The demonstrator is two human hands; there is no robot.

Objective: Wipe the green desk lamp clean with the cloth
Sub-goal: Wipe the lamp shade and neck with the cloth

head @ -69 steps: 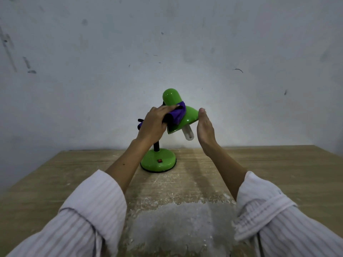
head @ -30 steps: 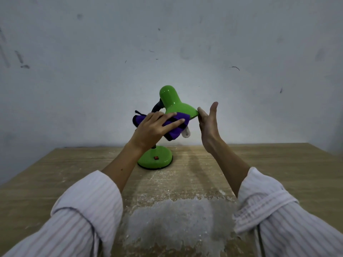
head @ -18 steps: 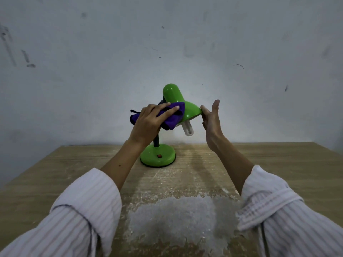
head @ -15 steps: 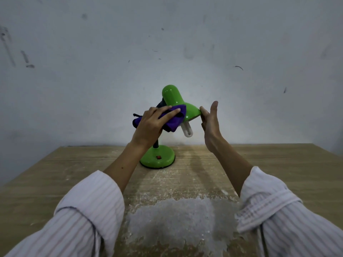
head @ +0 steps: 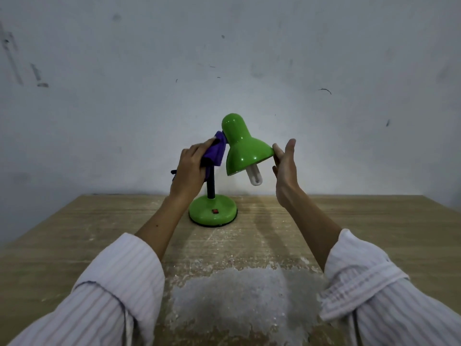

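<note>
The green desk lamp (head: 243,146) stands at the back middle of the wooden table, its round base (head: 212,213) flat on the top and its shade tilted down to the right with a white bulb (head: 255,175) sticking out. My left hand (head: 190,171) grips a purple cloth (head: 216,152) against the black neck, just left of the shade's narrow end. My right hand (head: 284,168) has straight fingers, and its thumb and fingertips touch the shade's right rim.
The wooden table (head: 361,233) has a worn, whitish scraped patch (head: 239,298) near its front between my striped sleeves. A marked grey wall (head: 324,71) rises right behind the lamp.
My left hand has slid the purple cloth off the top of the shade, leftward and back to the neck. The shade is now fully uncovered. My right hand stays at the rim.
</note>
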